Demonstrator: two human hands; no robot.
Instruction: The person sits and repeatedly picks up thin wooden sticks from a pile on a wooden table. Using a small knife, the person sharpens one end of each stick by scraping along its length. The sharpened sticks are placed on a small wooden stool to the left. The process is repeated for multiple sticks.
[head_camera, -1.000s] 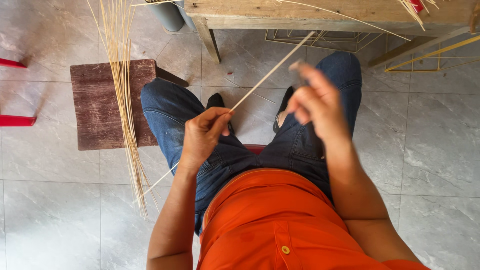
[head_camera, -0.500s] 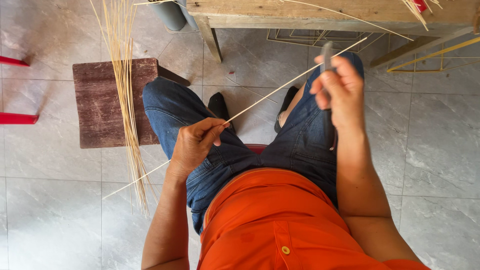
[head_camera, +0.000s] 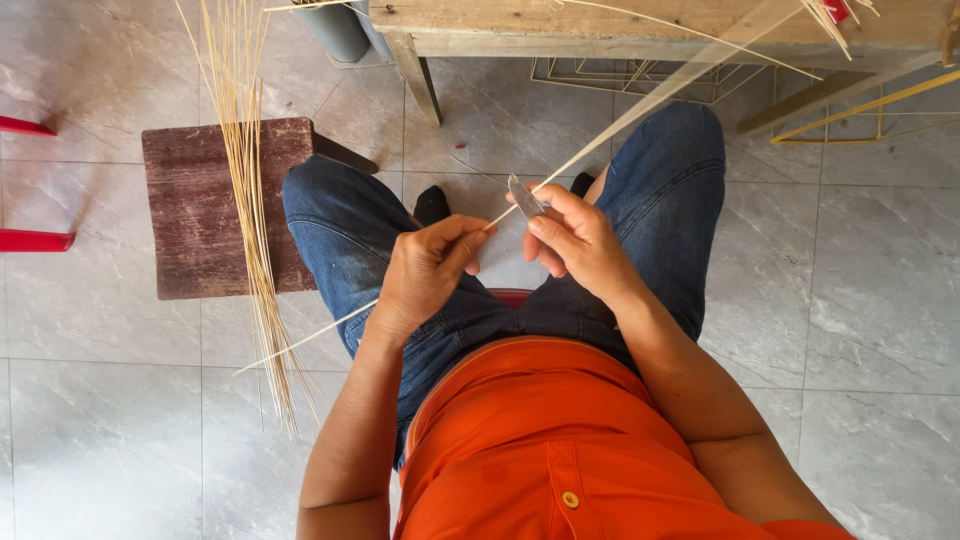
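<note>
The person sits over a grey tiled floor (head_camera: 880, 300), in blue jeans and an orange shirt, with both hands at the centre of the frame above the knees.

The left hand (head_camera: 425, 275) is clenched in a pinch around a long thin pale cane strip (head_camera: 640, 110), gripping it between thumb and fingertips. The right hand (head_camera: 580, 245) is closed around a small grey metal knife blade (head_camera: 525, 195), whose tip points toward the upper left and meets the strip just beyond the left-hand pinch.

Long axis of the strip: diagonal, from the lower left of the frame, past the left thigh, through the pinch at centre, up to the upper right, where it passes in front of a rough wooden bench (head_camera: 640, 25). The free upper length lies up and to the right of both grips. The blade contact is just beside the left fingertips, between the two hands; the right hand is the nearer to that free length.

At the left of the frame, a bundle of pale straw-coloured cane strips (head_camera: 250, 200) hangs across a dark brown wooden stool (head_camera: 195, 210).
</note>
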